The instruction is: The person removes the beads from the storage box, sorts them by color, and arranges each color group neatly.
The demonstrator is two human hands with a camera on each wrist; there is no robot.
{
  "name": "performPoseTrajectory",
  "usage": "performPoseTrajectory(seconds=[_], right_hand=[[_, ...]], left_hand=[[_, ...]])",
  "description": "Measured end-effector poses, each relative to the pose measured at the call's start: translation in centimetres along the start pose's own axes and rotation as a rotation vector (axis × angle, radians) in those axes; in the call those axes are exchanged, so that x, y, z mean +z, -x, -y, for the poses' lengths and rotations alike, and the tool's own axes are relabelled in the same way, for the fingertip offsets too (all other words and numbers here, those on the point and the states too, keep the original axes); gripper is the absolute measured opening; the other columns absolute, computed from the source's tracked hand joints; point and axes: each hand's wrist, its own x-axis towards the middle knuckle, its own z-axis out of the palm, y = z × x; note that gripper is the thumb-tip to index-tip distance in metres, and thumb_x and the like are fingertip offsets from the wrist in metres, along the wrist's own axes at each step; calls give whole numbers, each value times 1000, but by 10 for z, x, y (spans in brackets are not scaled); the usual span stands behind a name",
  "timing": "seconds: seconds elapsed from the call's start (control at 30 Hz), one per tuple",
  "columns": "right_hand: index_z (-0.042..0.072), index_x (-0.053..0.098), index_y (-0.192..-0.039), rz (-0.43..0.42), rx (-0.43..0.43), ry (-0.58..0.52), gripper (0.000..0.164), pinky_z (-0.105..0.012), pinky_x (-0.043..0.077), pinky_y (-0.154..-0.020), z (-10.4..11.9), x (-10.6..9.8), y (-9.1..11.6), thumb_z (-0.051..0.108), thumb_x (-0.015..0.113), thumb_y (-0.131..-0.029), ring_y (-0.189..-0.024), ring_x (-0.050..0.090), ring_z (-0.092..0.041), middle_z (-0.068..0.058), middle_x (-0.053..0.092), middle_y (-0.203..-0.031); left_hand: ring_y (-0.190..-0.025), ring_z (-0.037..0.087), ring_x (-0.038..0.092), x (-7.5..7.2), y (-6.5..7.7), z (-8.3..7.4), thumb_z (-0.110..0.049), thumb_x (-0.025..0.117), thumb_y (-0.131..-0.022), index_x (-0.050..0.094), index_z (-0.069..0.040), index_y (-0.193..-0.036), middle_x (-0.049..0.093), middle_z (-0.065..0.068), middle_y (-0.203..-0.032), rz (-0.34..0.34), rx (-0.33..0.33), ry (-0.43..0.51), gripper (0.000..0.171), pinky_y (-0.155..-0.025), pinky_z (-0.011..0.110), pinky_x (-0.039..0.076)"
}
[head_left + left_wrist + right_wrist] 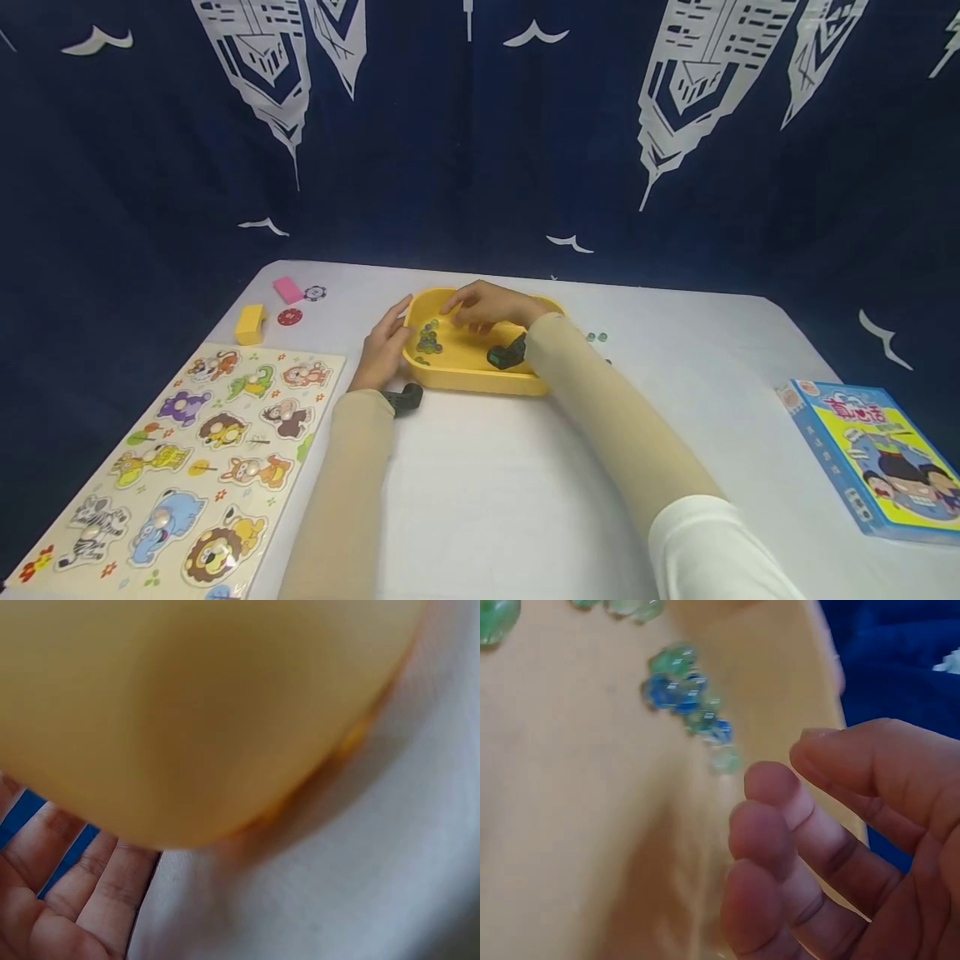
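Note:
A yellow plastic tray (pixel 480 382) with rounded corners stands on the white table. Glass marbles (pixel 429 342) in green and blue lie clustered at its left end; the right wrist view shows these marbles (pixel 676 691) close up. Over the tray hovers my right hand (pixel 487 305), fingers bent loosely with nothing between them. Its fingertips (pixel 761 840) are near the marbles, apart from them. My left hand (pixel 381 350) rests against the tray's left wall, fingers fairly straight. In the left wrist view the tray wall (pixel 225 735) covers part of the left hand (pixel 67 892).
More marbles (pixel 597 337) lie on the table right of the tray. A wooden animal puzzle board (pixel 262 442) is at the left, below a yellow block (pixel 250 323), a pink block (pixel 288 290) and chips (pixel 289 317). A boxed game (pixel 877 458) lies at the right.

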Motion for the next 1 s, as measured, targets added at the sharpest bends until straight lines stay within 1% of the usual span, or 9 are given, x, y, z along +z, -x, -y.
performPoseTrajectory(seconds=[0.1, 0.2, 0.3, 0.4, 0.53, 0.63, 0.7, 0.83, 1.0], right_hand=[[6, 63, -132, 10, 26, 25, 38, -22, 47, -54, -2, 7, -11, 10, 60, -94, -63, 55, -14, -5, 64, -84], [6, 60, -134, 26, 44, 33, 40, -20, 43, -51, -3, 13, -18, 8, 59, -95, -56, 52, -11, -3, 59, -73], [6, 58, -137, 47, 52, 25, 42, -20, 41, -50, -3, 17, -23, 4, 56, -95, -51, 48, -10, -3, 56, -66], [5, 58, -137, 54, 50, 60, 43, -20, 43, -51, -1, 18, -24, 2, 54, -95, -51, 47, -10, -3, 56, -65], [5, 61, -132, 3, 52, 169, 40, -22, 49, -58, 2, 18, -22, 3, 57, -92, -58, 57, -12, -5, 64, -75], [4, 65, -122, -31, 62, 237, 31, -24, 53, -64, 1, 16, -21, 5, 61, -92, -66, 62, -14, -7, 68, -87], [3, 67, -116, -32, 62, 253, 24, -25, 54, -65, 0, 16, -21, 7, 64, -93, -68, 63, -15, -8, 69, -91], [3, 69, -105, -27, 29, 258, 15, -24, 53, -62, -4, 16, -23, 10, 69, -91, -65, 62, -14, -6, 68, -86], [3, 69, -99, 1, -17, 246, 11, -24, 52, -59, -5, 14, -22, 8, 70, -89, -61, 62, -14, -5, 68, -78]], left_hand=[[-138, 31, 45, 1, 1, 0, -25, 44, -98, 33, -31, -156, 50, 11, -149, 1, -3, 3, 60, -118, 52, 27], [-138, 30, 46, 2, 1, -1, -25, 45, -97, 33, -32, -156, 51, 10, -148, 0, -3, 5, 60, -118, 51, 28], [-138, 31, 46, 2, 2, 0, -25, 44, -98, 33, -31, -156, 50, 11, -149, 5, -1, 6, 60, -117, 50, 29], [-138, 31, 46, 2, 1, -1, -25, 44, -98, 32, -30, -157, 49, 11, -149, 9, 5, 7, 60, -117, 50, 29], [-137, 30, 47, 1, 1, -2, -25, 44, -97, 33, -29, -156, 50, 12, -149, -1, 20, -2, 60, -117, 50, 30], [-136, 31, 48, 1, 0, -3, -25, 45, -96, 34, -29, -156, 51, 12, -148, -9, 27, -11, 61, -117, 50, 30], [-136, 31, 48, 0, 0, -3, -25, 45, -96, 34, -29, -156, 51, 12, -148, -10, 26, -11, 61, -117, 51, 30], [-137, 30, 47, 0, -1, -2, -25, 45, -95, 35, -31, -156, 52, 12, -147, -15, 8, -15, 62, -117, 48, 31], [-138, 28, 46, 0, -1, -2, -25, 46, -95, 35, -33, -155, 52, 10, -148, -19, -18, -16, 62, -117, 47, 31]])
